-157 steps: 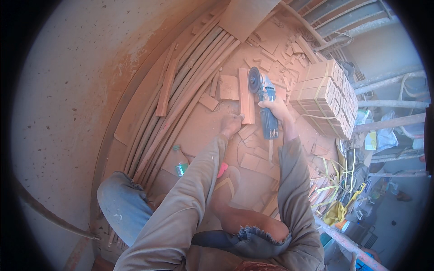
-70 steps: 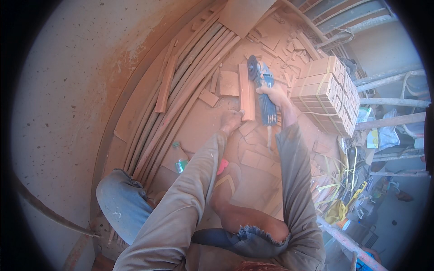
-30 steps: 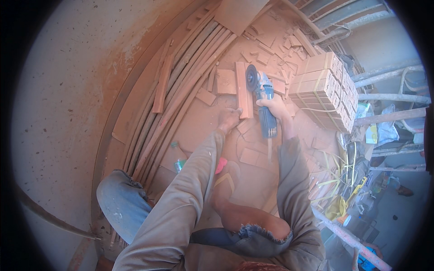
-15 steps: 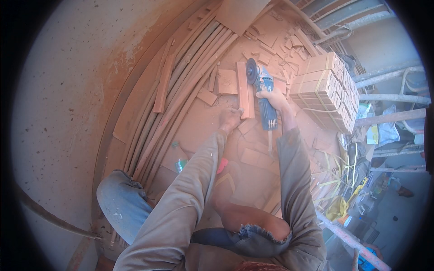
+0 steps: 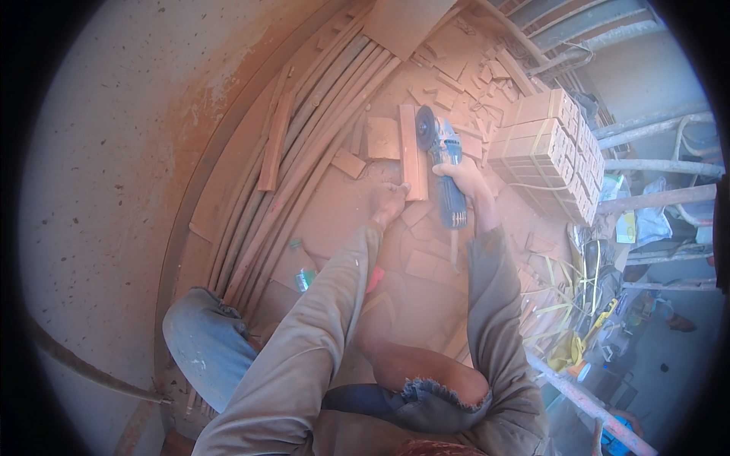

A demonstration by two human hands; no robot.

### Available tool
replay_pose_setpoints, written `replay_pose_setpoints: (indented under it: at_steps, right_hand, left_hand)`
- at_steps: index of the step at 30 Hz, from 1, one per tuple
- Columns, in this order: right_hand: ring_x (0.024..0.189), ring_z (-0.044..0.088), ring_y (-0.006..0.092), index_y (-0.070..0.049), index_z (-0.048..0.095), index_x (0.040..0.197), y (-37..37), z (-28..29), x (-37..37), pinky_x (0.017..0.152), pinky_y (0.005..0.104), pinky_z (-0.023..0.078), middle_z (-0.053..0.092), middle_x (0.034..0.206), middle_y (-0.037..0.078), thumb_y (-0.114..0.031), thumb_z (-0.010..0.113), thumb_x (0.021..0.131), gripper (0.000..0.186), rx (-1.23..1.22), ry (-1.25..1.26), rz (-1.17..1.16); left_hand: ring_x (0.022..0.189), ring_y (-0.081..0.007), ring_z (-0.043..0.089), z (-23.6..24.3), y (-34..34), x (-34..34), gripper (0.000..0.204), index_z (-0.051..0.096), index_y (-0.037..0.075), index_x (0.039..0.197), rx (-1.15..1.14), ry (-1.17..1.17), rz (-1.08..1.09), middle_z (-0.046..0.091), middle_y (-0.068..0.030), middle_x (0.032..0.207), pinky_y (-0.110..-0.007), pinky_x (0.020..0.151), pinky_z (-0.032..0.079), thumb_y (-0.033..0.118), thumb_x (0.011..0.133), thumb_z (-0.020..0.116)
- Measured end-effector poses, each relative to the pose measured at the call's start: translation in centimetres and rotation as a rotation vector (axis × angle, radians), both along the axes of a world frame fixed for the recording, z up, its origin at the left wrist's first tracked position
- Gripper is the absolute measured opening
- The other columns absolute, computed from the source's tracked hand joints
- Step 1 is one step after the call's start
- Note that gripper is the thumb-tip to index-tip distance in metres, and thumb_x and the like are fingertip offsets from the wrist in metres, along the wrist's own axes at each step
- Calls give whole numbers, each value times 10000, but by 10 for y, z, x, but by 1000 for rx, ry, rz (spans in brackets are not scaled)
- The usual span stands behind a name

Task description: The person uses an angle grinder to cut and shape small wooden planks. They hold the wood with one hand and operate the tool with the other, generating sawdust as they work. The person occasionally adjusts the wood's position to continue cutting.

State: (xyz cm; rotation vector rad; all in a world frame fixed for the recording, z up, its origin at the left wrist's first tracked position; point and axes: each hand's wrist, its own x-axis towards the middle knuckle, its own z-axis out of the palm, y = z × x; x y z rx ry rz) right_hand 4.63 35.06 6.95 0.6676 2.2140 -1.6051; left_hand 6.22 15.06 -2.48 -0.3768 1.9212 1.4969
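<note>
My left hand (image 5: 387, 202) pinches the near end of a long reddish tile strip (image 5: 409, 144) lying on the dust-covered floor. My right hand (image 5: 465, 178) is wrapped round a blue angle grinder (image 5: 452, 204), whose dark disc (image 5: 425, 128) is up beside the strip's right edge; whether they touch I cannot tell. A square tile piece (image 5: 382, 138) lies just left of the strip, with broken offcuts (image 5: 449, 87) beyond. A haze of pale dust hangs around my hands and over my bent legs.
Long poles (image 5: 319, 129) run along the curved wall (image 5: 114, 190) at left. Strapped tile stacks (image 5: 546, 156) stand at right, beside metal bars (image 5: 654, 197) and tangled yellow straps (image 5: 563, 296). A green-labelled plastic bottle (image 5: 303, 266) is by my left forearm; a square board (image 5: 403, 23) is at the top.
The grinder has shifted slightly back and forth along the strip, most recently a little toward me. The dust haze is thicker than five seconds ago. Both hands keep their holds.
</note>
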Motion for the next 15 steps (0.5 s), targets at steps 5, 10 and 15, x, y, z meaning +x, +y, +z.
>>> replay_pose_setpoints:
  at_steps: [5, 10, 15]
  right_hand:
    - [789, 636, 132, -27, 647, 1086, 4, -1, 23, 708, 313, 528, 653, 915, 29, -166, 779, 801, 343, 3, -33, 20]
    - [782, 636, 138, -20, 636, 1073, -7, 9, 45, 705, 317, 530, 649, 905, 31, -165, 779, 796, 343, -27, -30, -5]
    - [773, 636, 146, -11, 634, 1072, -5, 6, 58, 705, 324, 529, 646, 899, 35, -166, 783, 790, 355, -43, -18, -32]
  left_hand:
    - [815, -202, 698, -1, 1, 0, 391, 741, 12, 835, 40, -9, 18, 753, -110, 856, -369, 772, 529, 395, 914, 741]
    - [881, -242, 730, 1, -2, -4, 384, 758, -20, 872, 34, -28, -8, 774, -176, 922, -390, 817, 546, 364, 893, 761]
    - [812, -192, 690, 3, 1, 0, 377, 753, 10, 813, 43, -20, 25, 747, -115, 843, -367, 761, 523, 376, 906, 750]
